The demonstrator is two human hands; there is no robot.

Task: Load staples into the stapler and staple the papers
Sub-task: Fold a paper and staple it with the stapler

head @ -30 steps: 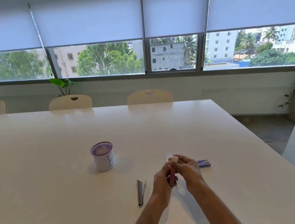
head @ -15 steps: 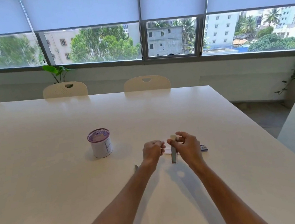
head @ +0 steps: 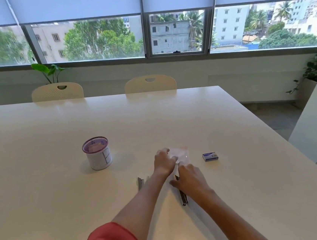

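Both hands down at table (head: 41,172) level, lowered from the raised, close-together hold of half a second before. Stapler (head: 182,194) then upright in the right hand; at this moment laid flat on the table, its near end sticking out toward the body from under the right hand (head: 190,177). Right hand resting over the stapler's far end, fingers bent; whether actually gripping or only covering it, impossible to tell. Left hand (head: 164,161) just beyond and left of that grip, fingers fairly straight, pressing on the edge of the small papers (head: 181,153), nothing pinched as far as visible. Papers flat on the table, just beyond the right hand's fingertips. Staple box (head: 210,156) to the right of the grip, apart from it. A metal strip (head: 140,182) left of the grip, beside the left forearm, untouched. Purple-rimmed cup (head: 97,153) well off to the left.

Judgement: a stapling press probably finished, or stapler merely set down; no staple discernible in the papers. Loading looked done.
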